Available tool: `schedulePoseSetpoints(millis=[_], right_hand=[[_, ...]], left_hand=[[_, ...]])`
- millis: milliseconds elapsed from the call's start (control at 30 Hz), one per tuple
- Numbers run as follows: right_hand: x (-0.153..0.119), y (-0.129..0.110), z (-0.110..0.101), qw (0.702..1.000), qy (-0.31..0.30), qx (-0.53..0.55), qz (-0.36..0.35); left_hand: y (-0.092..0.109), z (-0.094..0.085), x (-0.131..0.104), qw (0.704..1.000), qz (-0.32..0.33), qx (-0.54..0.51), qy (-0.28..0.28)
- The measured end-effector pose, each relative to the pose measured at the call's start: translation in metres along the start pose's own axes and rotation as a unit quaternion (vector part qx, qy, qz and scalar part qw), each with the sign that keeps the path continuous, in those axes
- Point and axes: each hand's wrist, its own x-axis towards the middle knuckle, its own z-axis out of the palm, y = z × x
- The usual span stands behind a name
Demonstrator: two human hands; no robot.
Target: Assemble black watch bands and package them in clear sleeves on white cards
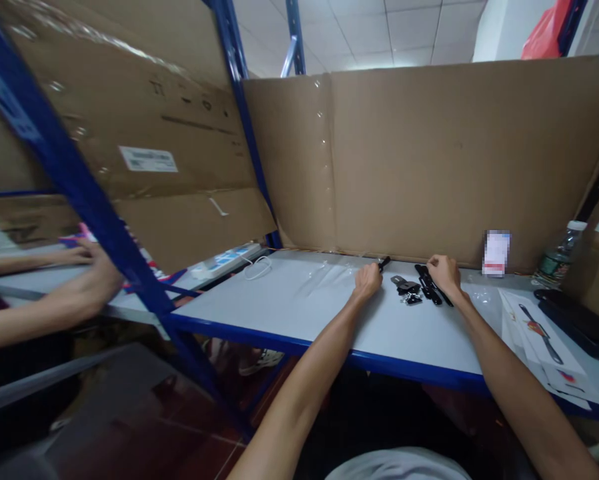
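My left hand [368,281] is closed on a short black part [384,262] that sticks out past its fingertips, over the grey-white table. To its right, my right hand [443,273] is closed at the upper end of several long black strips [431,287]; its fingertips touch or hover by them, and whether they grip one is too small to tell. Between the hands lie dark flat pieces [404,285] and a little heap of small shiny metal parts [412,299].
Clear plastic bags [324,273] lie on the table [279,300]. At right are printed sheets [542,337], a black case [579,323], a bottle [557,257] and an upright phone-like card [496,253]. Cardboard [429,160] stands behind. Another person's arms [64,293] are beyond the blue post [94,207].
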Motion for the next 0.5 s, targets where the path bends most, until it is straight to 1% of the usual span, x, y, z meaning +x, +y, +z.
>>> schedulePoseSetpoints(millis=[100, 200, 367, 500], right_hand=[[0.0, 0.0, -0.001, 1.0, 0.002, -0.002, 0.002], [-0.001, 0.0, -0.001, 1.0, -0.002, -0.01, 0.004], [-0.004, -0.001, -0.001, 1.0, -0.015, -0.02, 0.0], [-0.005, -0.004, 0.001, 0.999, -0.012, -0.034, -0.003]], left_hand=[[-0.005, -0.006, 0.002, 0.999, 0.0, 0.047, 0.025], [-0.005, -0.006, 0.0, 0.996, 0.014, 0.079, 0.026], [0.005, 0.0, -0.008, 0.99, 0.057, 0.123, 0.023], [0.015, 0.002, -0.011, 0.988, 0.08, 0.127, 0.017]])
